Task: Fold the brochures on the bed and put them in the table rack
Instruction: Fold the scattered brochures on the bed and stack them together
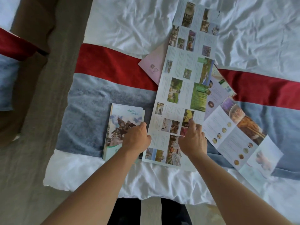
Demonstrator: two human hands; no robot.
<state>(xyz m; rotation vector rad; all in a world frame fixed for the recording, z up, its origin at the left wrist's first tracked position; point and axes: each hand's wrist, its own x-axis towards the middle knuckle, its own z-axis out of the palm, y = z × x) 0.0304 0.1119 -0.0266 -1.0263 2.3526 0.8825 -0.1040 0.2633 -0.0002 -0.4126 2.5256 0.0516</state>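
A long brochure [183, 75] with many photo panels lies fully unfolded up the middle of the bed. My left hand [137, 138] rests at its near left edge, fingers bent, over the gap to a small stack of folded brochures [123, 124] with a horseman statue on the cover. My right hand [192, 140] lies flat on the long brochure's near panels, fingers spread. An unfolded brochure [240, 140] with coin pictures lies to the right, partly under the long one. A pink brochure [154, 65] and a lilac one [217, 91] poke out from beneath. No rack is in view.
The bed has a white sheet [129, 21] and a runner with a red band [105, 62] and a grey band [84, 111]. Carpeted floor [32, 159] lies left of the bed. Another bed's corner [8, 46] shows at the far left.
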